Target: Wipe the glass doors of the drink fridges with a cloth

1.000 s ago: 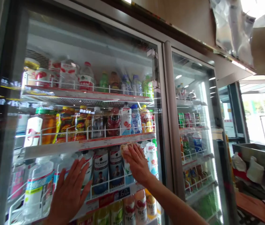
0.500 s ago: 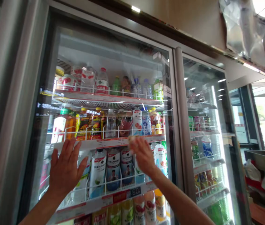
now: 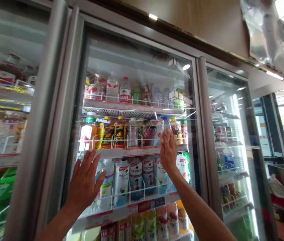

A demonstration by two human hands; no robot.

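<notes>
Against fridge glass (image 3: pixel 131 50), pins cloth (image 3: pixel 167 133) w/ bunched R hand (image 3: pixel 169 154), palm's 12 o'clock; spreads L hand (image 3: pixel 85 182), cloth's approx. 8.

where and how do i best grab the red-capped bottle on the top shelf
Once the glass is out of the way, probably by the upper part just below the cap, coming from the front and slightly above: the bottle stands upright, narrows there, and the wire rail crosses in front lower down.

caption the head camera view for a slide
Right hand holding a pale wad at a glass door, left hand spread open, bottles shelved behind
</notes>
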